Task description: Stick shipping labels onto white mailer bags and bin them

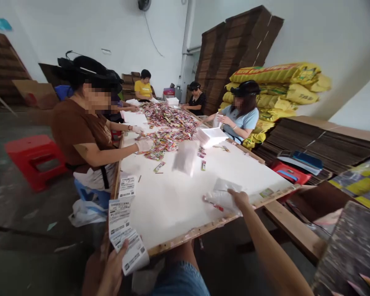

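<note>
At the table's near left corner, my left hand point(113, 263) pinches the lower end of a strip of printed white labels point(120, 220). The strip runs up over the table edge, with black text and square codes on each label. My right hand point(239, 200) is closed on a clear plastic bag point(225, 191) near the front right edge. Beside it lies a small red pen-like item point(214, 204), partly against the plastic. Farther in, a blurred translucent packet point(185, 158) appears over the white tabletop point(166, 205).
A heap of small colourful packets point(169, 117) covers the far table. A person in brown point(80, 123) reaches into it from the left; a person in light blue point(243, 119) handles white sheets beside a white stack point(212, 136). A red stool point(35, 160) stands left; yellow sacks point(274, 90) rise behind.
</note>
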`<state>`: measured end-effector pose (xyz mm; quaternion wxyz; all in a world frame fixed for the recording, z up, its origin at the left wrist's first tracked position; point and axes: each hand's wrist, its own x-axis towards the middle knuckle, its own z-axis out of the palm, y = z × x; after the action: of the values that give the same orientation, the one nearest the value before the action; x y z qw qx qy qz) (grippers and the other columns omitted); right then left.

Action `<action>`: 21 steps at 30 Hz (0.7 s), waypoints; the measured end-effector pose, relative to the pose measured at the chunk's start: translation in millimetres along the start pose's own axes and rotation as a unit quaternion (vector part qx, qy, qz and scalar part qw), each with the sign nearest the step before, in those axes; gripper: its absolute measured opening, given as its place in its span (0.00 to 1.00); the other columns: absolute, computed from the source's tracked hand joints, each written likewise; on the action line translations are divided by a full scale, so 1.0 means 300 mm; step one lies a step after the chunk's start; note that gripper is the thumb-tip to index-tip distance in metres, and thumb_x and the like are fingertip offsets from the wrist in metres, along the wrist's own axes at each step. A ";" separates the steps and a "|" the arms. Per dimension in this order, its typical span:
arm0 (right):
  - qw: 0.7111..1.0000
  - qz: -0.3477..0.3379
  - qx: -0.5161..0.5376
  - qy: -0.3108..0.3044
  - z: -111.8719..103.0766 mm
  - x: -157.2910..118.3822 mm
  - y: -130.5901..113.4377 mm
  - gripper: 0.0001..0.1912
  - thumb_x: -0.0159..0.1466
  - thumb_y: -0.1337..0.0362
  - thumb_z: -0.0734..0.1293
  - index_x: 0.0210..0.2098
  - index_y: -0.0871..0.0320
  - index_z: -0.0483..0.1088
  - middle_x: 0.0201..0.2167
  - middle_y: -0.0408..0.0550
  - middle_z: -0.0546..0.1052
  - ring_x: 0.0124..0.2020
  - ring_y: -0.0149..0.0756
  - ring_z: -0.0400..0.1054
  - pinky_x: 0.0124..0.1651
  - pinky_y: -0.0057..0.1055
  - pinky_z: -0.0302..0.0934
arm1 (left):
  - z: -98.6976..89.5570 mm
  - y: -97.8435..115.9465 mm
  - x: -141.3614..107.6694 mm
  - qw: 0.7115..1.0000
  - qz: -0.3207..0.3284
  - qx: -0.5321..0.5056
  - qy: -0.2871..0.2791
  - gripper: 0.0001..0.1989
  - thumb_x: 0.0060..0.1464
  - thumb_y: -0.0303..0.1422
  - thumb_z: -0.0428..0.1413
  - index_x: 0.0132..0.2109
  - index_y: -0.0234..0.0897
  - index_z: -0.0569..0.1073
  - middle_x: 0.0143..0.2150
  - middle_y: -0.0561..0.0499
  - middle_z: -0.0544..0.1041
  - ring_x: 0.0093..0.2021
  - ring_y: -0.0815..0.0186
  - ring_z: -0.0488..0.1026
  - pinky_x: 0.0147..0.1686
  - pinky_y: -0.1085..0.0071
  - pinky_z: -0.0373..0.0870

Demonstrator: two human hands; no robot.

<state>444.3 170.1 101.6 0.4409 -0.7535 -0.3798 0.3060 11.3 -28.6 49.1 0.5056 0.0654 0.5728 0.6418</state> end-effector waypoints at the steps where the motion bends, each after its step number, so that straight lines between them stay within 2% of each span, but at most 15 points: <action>1: 0.999 0.004 0.004 0.041 0.000 -0.020 -0.004 0.25 0.54 0.51 0.67 0.44 0.62 0.67 0.48 0.71 0.73 0.56 0.64 0.62 0.53 0.50 0.59 | 0.000 0.002 -0.006 1.000 0.013 -0.011 0.011 0.18 0.52 0.21 0.56 0.52 0.29 0.71 0.36 0.44 0.83 0.50 0.55 0.75 0.51 0.63 0.73; 3: 0.989 -0.010 0.025 0.143 0.000 -0.080 -0.010 0.29 0.57 0.48 0.63 0.51 0.61 0.63 0.53 0.67 0.71 0.55 0.57 0.65 0.54 0.46 0.61 | -0.007 0.001 -0.012 0.998 0.049 -0.021 0.025 0.13 0.51 0.21 0.57 0.46 0.30 0.74 0.37 0.44 0.83 0.51 0.54 0.75 0.51 0.63 0.73; 5: 0.969 -0.063 0.078 0.224 0.001 -0.164 -0.022 0.31 0.58 0.48 0.62 0.55 0.59 0.58 0.57 0.62 0.69 0.55 0.50 0.66 0.56 0.41 0.62 | -0.019 -0.004 -0.012 0.998 0.063 -0.008 0.020 0.13 0.51 0.22 0.58 0.45 0.32 0.75 0.40 0.45 0.83 0.50 0.53 0.75 0.51 0.60 0.73; 7: 0.943 -0.136 0.170 0.252 0.023 -0.265 -0.041 0.34 0.57 0.49 0.64 0.58 0.59 0.56 0.59 0.58 0.67 0.57 0.46 0.65 0.58 0.38 0.62 | -0.028 -0.008 -0.011 0.999 0.044 0.020 0.012 0.15 0.52 0.24 0.58 0.48 0.34 0.74 0.42 0.45 0.82 0.51 0.53 0.75 0.51 0.58 0.73; 9: 0.931 -0.161 0.272 0.183 0.092 -0.379 -0.056 0.36 0.56 0.49 0.67 0.59 0.58 0.57 0.60 0.55 0.67 0.58 0.44 0.64 0.56 0.36 0.64 | -0.025 -0.002 -0.014 0.998 0.041 0.039 0.000 0.20 0.52 0.26 0.58 0.53 0.36 0.72 0.47 0.45 0.81 0.55 0.55 0.72 0.53 0.60 0.71; 10: 0.932 -0.139 0.312 0.121 0.147 -0.439 -0.055 0.36 0.55 0.48 0.68 0.57 0.59 0.59 0.58 0.55 0.69 0.56 0.45 0.65 0.52 0.36 0.66 | -0.019 0.006 -0.018 0.998 0.057 0.042 -0.008 0.23 0.52 0.27 0.59 0.56 0.38 0.70 0.49 0.46 0.80 0.57 0.56 0.70 0.54 0.62 0.69; 13: 0.934 0.028 0.344 -0.090 0.356 -0.614 0.001 0.28 0.51 0.46 0.70 0.43 0.58 0.67 0.43 0.53 0.78 0.43 0.45 0.73 0.36 0.33 0.70 | 0.005 0.036 -0.031 0.993 0.111 0.040 -0.021 0.28 0.50 0.27 0.61 0.59 0.42 0.68 0.52 0.48 0.78 0.58 0.56 0.68 0.55 0.64 0.69; 15: 0.912 0.124 0.336 -0.199 0.471 -0.700 0.074 0.23 0.49 0.47 0.72 0.35 0.57 0.66 0.32 0.50 0.78 0.34 0.43 0.74 0.30 0.32 0.68 | 0.008 0.049 -0.031 0.994 0.099 0.048 -0.010 0.27 0.50 0.27 0.61 0.58 0.40 0.69 0.50 0.46 0.79 0.56 0.55 0.71 0.53 0.62 0.70; 16: 0.900 0.153 0.323 -0.251 0.503 -0.723 0.112 0.22 0.48 0.48 0.72 0.33 0.56 0.66 0.29 0.48 0.78 0.31 0.41 0.74 0.29 0.32 0.68 | 0.003 0.050 -0.026 0.995 0.079 0.055 -0.001 0.24 0.50 0.26 0.60 0.56 0.37 0.71 0.49 0.44 0.80 0.55 0.54 0.72 0.52 0.62 0.71; 18: 0.890 0.164 0.255 -0.342 0.506 -0.713 0.170 0.20 0.48 0.50 0.72 0.31 0.57 0.67 0.27 0.47 0.78 0.26 0.38 0.74 0.27 0.31 0.66 | -0.018 0.039 -0.008 0.997 0.034 0.069 0.015 0.18 0.51 0.25 0.60 0.50 0.31 0.74 0.45 0.41 0.81 0.52 0.52 0.74 0.50 0.59 0.73; 19: 0.898 0.141 0.199 -0.365 0.482 -0.679 0.182 0.19 0.50 0.49 0.71 0.31 0.58 0.68 0.27 0.48 0.78 0.24 0.37 0.73 0.27 0.30 0.65 | -0.031 0.030 0.004 0.997 0.015 0.071 0.015 0.15 0.51 0.24 0.59 0.47 0.30 0.75 0.43 0.40 0.81 0.51 0.51 0.75 0.49 0.58 0.74; 20: 0.919 0.103 0.131 -0.358 0.446 -0.626 0.180 0.19 0.53 0.48 0.69 0.31 0.59 0.70 0.27 0.49 0.78 0.23 0.36 0.72 0.27 0.31 0.65 | -0.043 0.021 0.016 0.997 0.001 0.071 0.011 0.12 0.51 0.24 0.59 0.44 0.29 0.76 0.41 0.39 0.82 0.50 0.51 0.75 0.49 0.58 0.74; 21: 0.943 0.059 0.060 -0.321 0.404 -0.559 0.165 0.20 0.55 0.47 0.67 0.30 0.60 0.71 0.27 0.51 0.78 0.23 0.37 0.72 0.28 0.32 0.65 | -0.052 0.011 0.026 0.997 -0.008 0.071 0.006 0.10 0.50 0.23 0.60 0.42 0.29 0.76 0.39 0.40 0.82 0.49 0.51 0.76 0.48 0.59 0.75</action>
<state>275.1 65.3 26.9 0.3216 -0.6088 -0.4363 0.5793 -4.8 -32.9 42.8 0.5014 0.0922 0.6204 0.5960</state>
